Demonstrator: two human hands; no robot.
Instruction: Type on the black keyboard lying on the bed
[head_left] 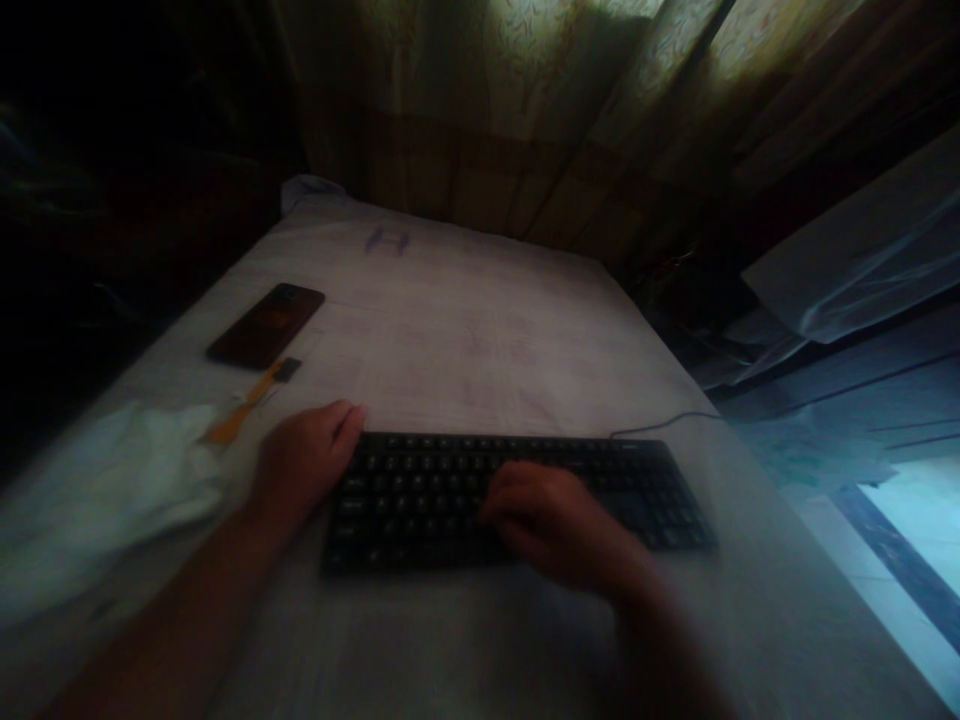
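Observation:
A black keyboard (pixel 427 500) lies flat on the cloth-covered table, its keys facing up. My left hand (pixel 311 450) is closed at the keyboard's upper left corner, thumb and fingers against its left edge. Over the middle keys rests my right hand (pixel 544 520), fingers curled and pressed together. Whatever may be inside the right fingers is hidden and dim. Left of my left hand lies a crumpled white cloth (pixel 142 480). Just beyond it is a slim orange item (pixel 244 405) with a dark flat end; its kind is unclear.
A dark smartphone (pixel 266 325) lies at the table's left side. The keyboard's cable (pixel 660 425) runs off to the right edge. A pale tablecloth (pixel 480 310) with a blue mark covers the table. Patterned curtains (pixel 525 60) hang behind. Light-coloured fabric (pixel 862 260) hangs at right.

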